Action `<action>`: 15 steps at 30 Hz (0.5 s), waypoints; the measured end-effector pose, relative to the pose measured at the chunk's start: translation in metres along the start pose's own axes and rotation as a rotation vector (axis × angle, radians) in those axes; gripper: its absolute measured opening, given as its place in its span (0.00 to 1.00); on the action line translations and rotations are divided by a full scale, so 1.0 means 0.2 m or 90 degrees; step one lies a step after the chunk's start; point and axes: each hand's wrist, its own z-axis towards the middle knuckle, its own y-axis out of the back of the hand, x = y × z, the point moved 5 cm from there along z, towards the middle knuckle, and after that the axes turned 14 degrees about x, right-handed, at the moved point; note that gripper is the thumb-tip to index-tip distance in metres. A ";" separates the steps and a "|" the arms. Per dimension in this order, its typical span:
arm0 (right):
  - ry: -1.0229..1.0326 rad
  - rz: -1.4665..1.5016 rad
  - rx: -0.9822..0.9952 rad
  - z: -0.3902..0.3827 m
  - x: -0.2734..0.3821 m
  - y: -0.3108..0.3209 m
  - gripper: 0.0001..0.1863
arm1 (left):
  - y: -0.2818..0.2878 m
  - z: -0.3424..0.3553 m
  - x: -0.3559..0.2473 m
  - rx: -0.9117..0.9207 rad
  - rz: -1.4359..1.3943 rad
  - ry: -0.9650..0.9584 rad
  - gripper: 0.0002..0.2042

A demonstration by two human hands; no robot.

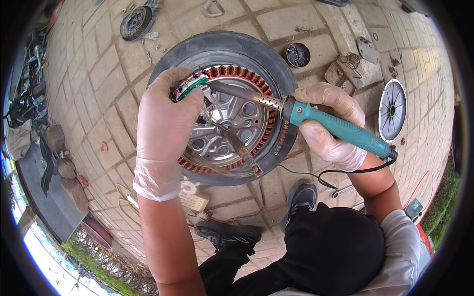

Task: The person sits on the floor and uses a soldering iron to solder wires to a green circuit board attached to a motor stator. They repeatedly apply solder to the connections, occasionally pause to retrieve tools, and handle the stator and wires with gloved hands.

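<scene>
Both hands wear pale translucent gloves. My left hand (170, 111) pinches a small green circuit board (193, 85) with wires, over the upper left of a hub motor's ring of copper windings (251, 75) inside a black tyre (285, 91). In my right hand (335, 116) is the teal handle of a soldering iron (363, 139); its metal shaft (254, 97) points left, with the far end at or near the board. Whether it touches cannot be told. A flat metal bar (242, 150) lies across the wheel's hub, with wires beside it.
On the paving lie a round cover (392, 111), a tin of small parts (297, 54), rusty parts (340, 74) and a drum part (136, 24). Tools and debris (37, 79) line the left edge. A cream block (193, 200), cables and my shoes (224, 232) are below the wheel.
</scene>
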 end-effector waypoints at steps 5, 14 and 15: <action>-0.003 0.008 0.007 0.01 -0.01 0.01 0.17 | 0.00 0.01 -0.01 -0.007 0.012 -0.001 0.19; 0.005 0.025 -0.001 0.01 -0.01 0.01 0.17 | 0.01 0.01 -0.02 -0.010 0.032 0.008 0.20; 0.008 0.020 0.002 0.01 -0.01 0.01 0.17 | 0.01 0.01 -0.02 -0.010 0.030 0.010 0.20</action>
